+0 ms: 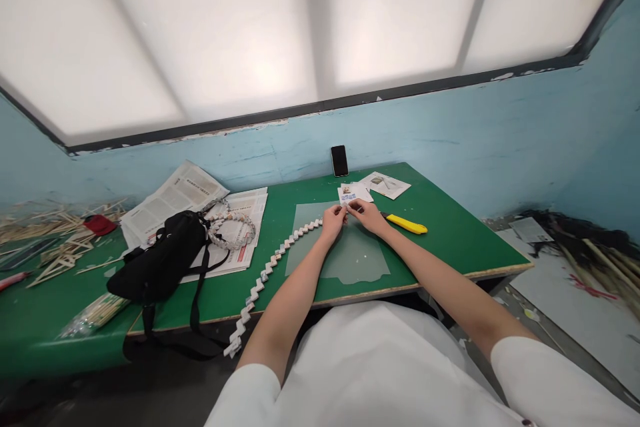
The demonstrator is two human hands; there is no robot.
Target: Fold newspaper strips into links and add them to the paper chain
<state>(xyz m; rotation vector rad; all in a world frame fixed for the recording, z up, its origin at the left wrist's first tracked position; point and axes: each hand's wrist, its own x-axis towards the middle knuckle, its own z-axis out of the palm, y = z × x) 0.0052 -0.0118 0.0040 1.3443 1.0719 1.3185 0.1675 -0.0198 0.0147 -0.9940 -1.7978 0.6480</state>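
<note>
A zigzag chain of folded paper (273, 263) runs from my hands down to the left and hangs over the table's front edge. My left hand (333, 222) is closed on the upper end of this chain. Close beside it, my right hand (367, 215) pinches something small at the same end, too small to make out. Both hands are above a translucent sheet (350, 257) on the green table (450, 233). A yellow-handled cutter (407, 223) lies just right of my right hand. Behind the hands are printed paper pieces (356, 192).
A phone (339, 161) leans against the wall. On the left are a black bag (165, 257), newspapers (180, 193), a looped paper chain (235, 230), a bag of sticks (97, 313) and loose wooden sticks (65, 253). Another printed sheet (393, 188) lies at the back.
</note>
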